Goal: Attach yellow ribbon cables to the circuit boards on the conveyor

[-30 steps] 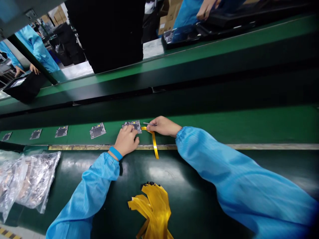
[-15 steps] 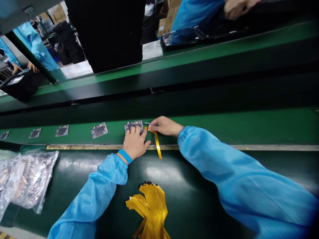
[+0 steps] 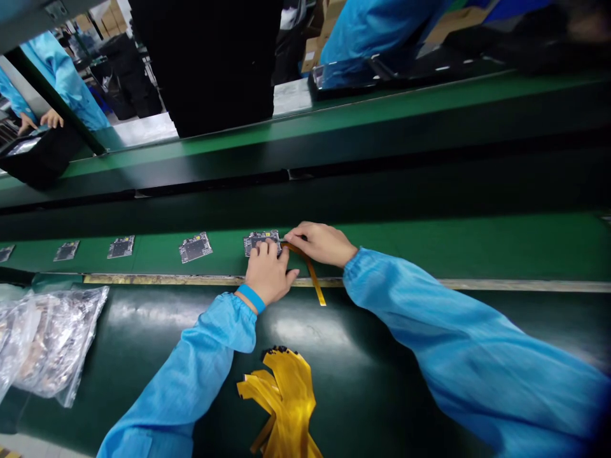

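Green belt [image 3: 453, 248]; L hand [image 3: 268, 275] spread, part-hiding PCB [image 3: 250, 244]; R hand [image 3: 325, 244] pinching ribbon [image 3: 314, 282], end hidden

- Location type: electronics assembly workshop.
- Primary indicator: circuit boards [image 3: 195, 248] in a row on a green belt [image 3: 477, 248].
- Opposite side: blue-clad co-workers [image 3: 367, 28]; cardboard boxes [image 3: 310, 54].

From the near side, a head-worn camera faces forward and down along close blue sleeves [image 3: 429, 318] to the left hand [image 3: 270, 273] and right hand [image 3: 324, 244] mid-scene, a co-worker's sleeve [image 3: 370, 32] far beyond.
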Tool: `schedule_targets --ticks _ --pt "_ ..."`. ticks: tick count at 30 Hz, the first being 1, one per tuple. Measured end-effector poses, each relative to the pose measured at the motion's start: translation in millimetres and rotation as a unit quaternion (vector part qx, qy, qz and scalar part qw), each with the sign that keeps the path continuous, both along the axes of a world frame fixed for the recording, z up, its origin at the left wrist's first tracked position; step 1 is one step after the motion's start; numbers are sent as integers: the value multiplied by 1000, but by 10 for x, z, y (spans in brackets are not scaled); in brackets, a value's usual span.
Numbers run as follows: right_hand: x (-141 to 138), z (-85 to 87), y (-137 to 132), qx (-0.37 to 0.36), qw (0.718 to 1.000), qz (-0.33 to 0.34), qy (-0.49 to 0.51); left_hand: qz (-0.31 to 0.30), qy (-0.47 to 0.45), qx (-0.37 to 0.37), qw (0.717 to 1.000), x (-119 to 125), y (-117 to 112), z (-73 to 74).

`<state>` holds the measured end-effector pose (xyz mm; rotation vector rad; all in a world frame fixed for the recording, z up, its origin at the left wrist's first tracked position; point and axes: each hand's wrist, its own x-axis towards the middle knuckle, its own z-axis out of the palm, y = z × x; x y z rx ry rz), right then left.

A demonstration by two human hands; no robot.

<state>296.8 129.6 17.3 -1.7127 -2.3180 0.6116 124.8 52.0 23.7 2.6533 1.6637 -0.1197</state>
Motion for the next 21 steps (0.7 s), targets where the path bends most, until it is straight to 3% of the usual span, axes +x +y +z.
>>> schedule_targets --ticks 13,17,21 --pt "112 31 15 -28 997 -12 -64 -25 5 -18 1000 90 1 76" --pt "166 73 -46 -18 997 -25 -70 -58 -71 -44 995 -68 16 117" --pt "197 99 -334 36 999 -36 6 -76 -145 -50 985 -392 -10 197"
